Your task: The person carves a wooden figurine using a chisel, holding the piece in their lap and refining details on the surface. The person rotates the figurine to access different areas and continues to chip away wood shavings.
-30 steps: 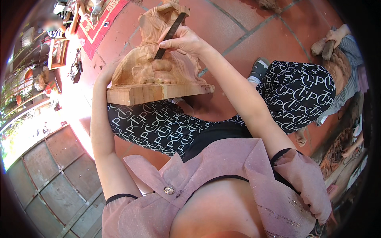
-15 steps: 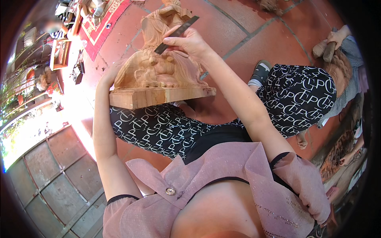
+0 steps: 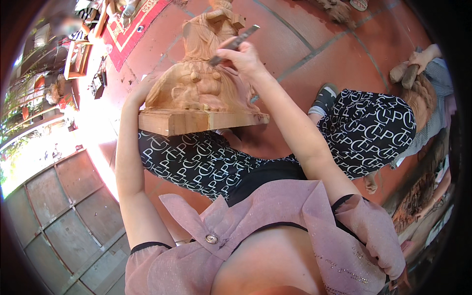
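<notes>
A pale wood carving [image 3: 209, 91] with rounded relief shapes leans back on its thick base [image 3: 189, 122], above my left thigh. My right hand [image 3: 246, 58] is closed round a dark, flat, narrow strip [image 3: 241, 40]; its exact kind I cannot make out. The strip's lower end meets the carving, or lies just over it, above the rounded relief. Against the carving's left side rests my left hand [image 3: 141, 92], its fingers out of sight behind the wood.
On the right, another person's hand [image 3: 424, 58] grips a tool over a second carving [image 3: 420, 96]. A red mat [image 3: 132, 37] lies at the far left on the tiled floor [image 3: 280, 29]. Rough wood [image 3: 335, 11] lies at the back. Metal-framed panels [image 3: 64, 221] stand at lower left.
My right hand and the strip have shifted to the right across the carving. My left hand stays at its left side. The whole view has turned slightly.
</notes>
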Available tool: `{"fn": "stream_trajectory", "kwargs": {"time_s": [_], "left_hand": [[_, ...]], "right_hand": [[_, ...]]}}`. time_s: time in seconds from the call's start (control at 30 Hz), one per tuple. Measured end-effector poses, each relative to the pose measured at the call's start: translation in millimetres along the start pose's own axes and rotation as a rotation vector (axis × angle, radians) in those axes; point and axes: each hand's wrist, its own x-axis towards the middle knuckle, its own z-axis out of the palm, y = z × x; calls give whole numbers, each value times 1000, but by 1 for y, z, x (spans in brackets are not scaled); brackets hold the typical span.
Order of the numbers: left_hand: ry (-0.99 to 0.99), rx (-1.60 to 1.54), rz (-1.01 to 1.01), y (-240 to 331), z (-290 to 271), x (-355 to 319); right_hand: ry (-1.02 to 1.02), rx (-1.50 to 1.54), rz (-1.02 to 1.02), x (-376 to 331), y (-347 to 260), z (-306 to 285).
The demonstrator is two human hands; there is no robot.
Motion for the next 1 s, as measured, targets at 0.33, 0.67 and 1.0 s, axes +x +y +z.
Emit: {"fn": "stream_trajectory", "kwargs": {"time_s": [0.33, 0.67, 1.0], "left_hand": [[38, -79, -73, 9, 3, -6], [76, -68, -80, 0, 4, -4], [87, -18, -52, 13, 5, -10]], "right_hand": [[56, 124, 61, -31, -31, 22], [-16, -15, -42, -27, -38, 42], [-173, -250, -130, -21, -48, 41]]}}
